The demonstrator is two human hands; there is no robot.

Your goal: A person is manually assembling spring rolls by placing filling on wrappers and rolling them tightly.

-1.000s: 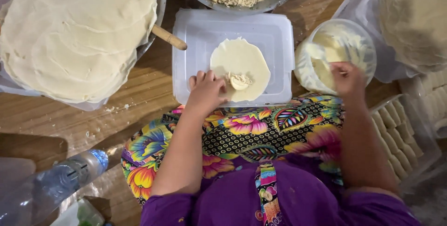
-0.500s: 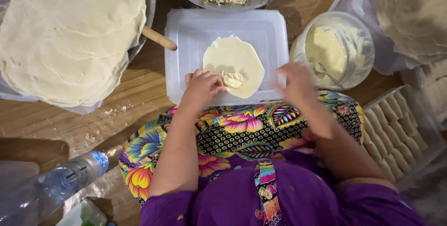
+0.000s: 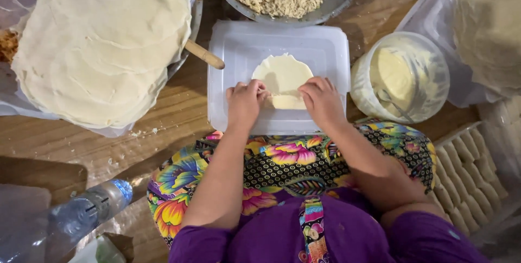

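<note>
Both hands now on the dough round (image 3: 282,76): left hand (image 3: 245,103), right hand (image 3: 321,100), fingers pinching its near edge.

Light is even and fairly bright from overhead, I read it as soft indoor light. I see a sheen on the brown wooden tabletop (image 3: 81,149), strongest at lower left near the clear plastic water bottle (image 3: 81,217). Mild glare on the white rectangular plastic lid (image 3: 233,51) and on the crumpled clear plastic wrap (image 3: 434,19) at upper right. Shadows short and soft; a faint one under the pale stack of round dough sheets (image 3: 103,46). Centre sharp. Right edge looks soft and washed out. Slight wide-angle stretch toward the corners.
</note>
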